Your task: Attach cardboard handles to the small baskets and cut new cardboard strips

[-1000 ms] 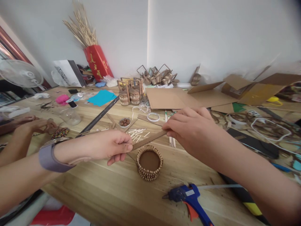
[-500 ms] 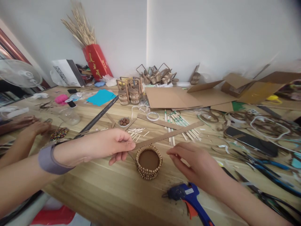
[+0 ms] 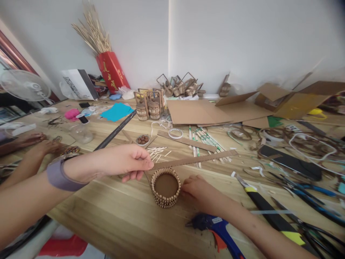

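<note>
My left hand point(image 3: 118, 162) pinches the near end of a long brown cardboard strip point(image 3: 194, 159), which reaches rightward just above the table. Directly under that end stands a small round basket point(image 3: 165, 187) walled with short sticks, with a brown cardboard bottom. My right hand point(image 3: 199, 190) rests on the table against the basket's right side, fingers curled toward it and touching its wall. A grey band sits on my left wrist.
A blue glue gun point(image 3: 215, 228) lies near the front edge, a yellow-black utility knife point(image 3: 265, 212) to its right. Loose sticks point(image 3: 157, 152), chopstick packs, a tape ring point(image 3: 175, 133), a black ruler point(image 3: 115, 131), finished baskets point(image 3: 149, 107), cardboard sheets point(image 3: 196, 111) lie beyond. Another person's hands point(image 3: 40, 145) work at left.
My right hand let go of the strip's far end and dropped down to the basket's right side. The basket shifted slightly left. My left hand kept its hold on the strip.
</note>
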`<state>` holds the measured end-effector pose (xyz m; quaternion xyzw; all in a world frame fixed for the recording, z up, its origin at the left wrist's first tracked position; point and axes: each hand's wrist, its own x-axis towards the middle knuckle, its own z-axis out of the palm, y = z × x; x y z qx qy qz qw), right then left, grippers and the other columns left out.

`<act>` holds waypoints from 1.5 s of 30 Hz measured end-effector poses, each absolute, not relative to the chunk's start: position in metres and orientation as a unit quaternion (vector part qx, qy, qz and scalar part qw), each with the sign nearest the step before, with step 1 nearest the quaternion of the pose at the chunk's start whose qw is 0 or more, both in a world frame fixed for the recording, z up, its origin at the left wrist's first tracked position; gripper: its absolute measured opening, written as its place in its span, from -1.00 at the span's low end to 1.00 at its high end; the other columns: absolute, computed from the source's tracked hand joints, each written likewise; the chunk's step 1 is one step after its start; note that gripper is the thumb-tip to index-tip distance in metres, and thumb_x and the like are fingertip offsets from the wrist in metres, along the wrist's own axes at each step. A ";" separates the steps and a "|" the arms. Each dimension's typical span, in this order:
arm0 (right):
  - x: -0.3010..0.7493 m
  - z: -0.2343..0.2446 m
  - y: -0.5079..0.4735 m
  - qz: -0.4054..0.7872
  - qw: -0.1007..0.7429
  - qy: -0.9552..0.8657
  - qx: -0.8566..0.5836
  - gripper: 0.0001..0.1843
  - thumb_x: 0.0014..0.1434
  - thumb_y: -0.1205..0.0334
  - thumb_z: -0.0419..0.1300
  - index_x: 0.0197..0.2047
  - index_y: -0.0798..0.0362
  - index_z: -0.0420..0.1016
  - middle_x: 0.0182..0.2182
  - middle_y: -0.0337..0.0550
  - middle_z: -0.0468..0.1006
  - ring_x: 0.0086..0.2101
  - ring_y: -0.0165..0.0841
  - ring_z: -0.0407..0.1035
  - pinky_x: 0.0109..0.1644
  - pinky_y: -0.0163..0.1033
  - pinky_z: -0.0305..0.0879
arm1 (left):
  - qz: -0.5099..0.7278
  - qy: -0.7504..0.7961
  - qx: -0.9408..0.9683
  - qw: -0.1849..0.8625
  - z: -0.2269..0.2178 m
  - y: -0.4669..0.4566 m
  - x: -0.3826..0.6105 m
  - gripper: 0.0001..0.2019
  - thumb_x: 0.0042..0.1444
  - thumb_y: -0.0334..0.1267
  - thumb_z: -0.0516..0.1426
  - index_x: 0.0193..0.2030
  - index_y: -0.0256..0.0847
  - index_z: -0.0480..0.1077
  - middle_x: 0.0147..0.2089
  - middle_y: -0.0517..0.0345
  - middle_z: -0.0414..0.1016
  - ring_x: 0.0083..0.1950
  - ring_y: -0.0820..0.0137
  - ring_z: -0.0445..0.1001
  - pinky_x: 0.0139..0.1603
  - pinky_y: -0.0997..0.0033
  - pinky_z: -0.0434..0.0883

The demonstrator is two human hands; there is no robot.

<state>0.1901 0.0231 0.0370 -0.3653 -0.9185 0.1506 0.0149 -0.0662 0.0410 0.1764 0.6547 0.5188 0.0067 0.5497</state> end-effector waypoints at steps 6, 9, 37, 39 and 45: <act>0.196 0.085 0.000 0.107 0.066 -0.927 -0.355 -0.81 0.28 0.35 0.09 -0.32 0.03 0.51 -0.41 -0.18 0.56 -0.36 -0.30 0.44 -0.28 -0.22 0.20 | 0.000 0.515 0.674 0.530 0.173 0.042 -0.071 -0.56 0.03 0.15 0.22 -0.46 -0.21 0.28 -0.53 0.29 0.36 -0.62 0.59 0.24 -0.65 0.62 0.21; 0.201 0.123 -0.012 0.048 0.237 -0.921 -0.304 -0.74 0.36 0.31 0.01 -0.28 0.02 0.50 -0.47 -0.24 0.51 -0.44 -0.39 0.38 -0.37 -0.27 0.20 | -0.009 0.516 0.684 0.515 0.174 0.041 -0.071 -0.56 0.06 0.16 0.19 -0.46 -0.21 0.28 -0.53 0.28 0.36 -0.62 0.59 0.24 -0.65 0.62 0.20; 0.213 0.126 0.031 -0.112 0.236 -0.898 -0.355 -0.75 0.35 0.21 0.05 -0.15 0.02 0.56 -0.29 -0.09 0.59 -0.29 -0.27 0.35 -0.26 -0.16 0.17 | -0.026 0.542 0.742 0.393 0.180 0.033 -0.061 -0.59 0.15 0.14 0.05 -0.45 -0.18 0.30 -0.52 0.24 0.34 -0.53 0.47 0.24 -0.54 0.50 0.16; 0.213 0.127 0.031 -0.104 0.236 -0.898 -0.357 -0.77 0.33 0.21 0.07 -0.17 0.01 0.56 -0.30 -0.10 0.59 -0.29 -0.27 0.36 -0.26 -0.16 0.17 | -0.025 0.538 0.759 0.366 0.182 0.035 -0.061 -0.61 0.15 0.12 0.05 -0.44 -0.19 0.33 -0.52 0.25 0.31 -0.52 0.48 0.21 -0.53 0.50 0.12; 0.212 0.125 0.031 -0.073 0.246 -0.893 -0.369 -0.83 0.31 0.24 0.12 -0.18 -0.02 0.55 -0.30 -0.15 0.58 -0.27 -0.27 0.36 -0.26 -0.18 0.14 | 0.024 0.502 0.811 0.300 0.187 0.047 -0.042 -0.62 0.19 0.07 0.03 -0.29 -0.20 0.47 -0.40 0.21 0.43 -0.41 0.44 0.30 -0.42 0.49 0.15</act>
